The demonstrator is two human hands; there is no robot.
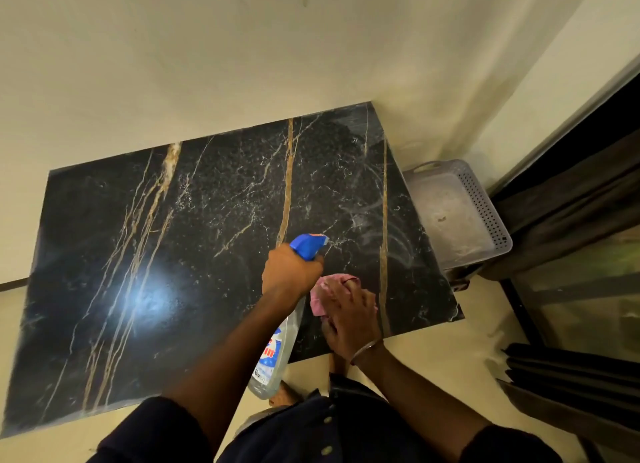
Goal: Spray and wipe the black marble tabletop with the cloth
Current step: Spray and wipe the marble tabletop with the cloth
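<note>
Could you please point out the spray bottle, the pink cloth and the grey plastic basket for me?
spray bottle (275,353), head view, on the label of its clear body.
pink cloth (320,299), head view, on the bare fold beside the fingers.
grey plastic basket (483,199), head view, on its perforated side wall.

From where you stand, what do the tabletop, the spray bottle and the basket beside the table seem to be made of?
Tabletop: polished black marble, or a marble-look slab; gold and white veins, a bright glare.
Spray bottle: clear glossy plastic, see-through body, blue plastic trigger head.
Basket: pale matt plastic, probably; perforated walls and a moulded handle.
</note>
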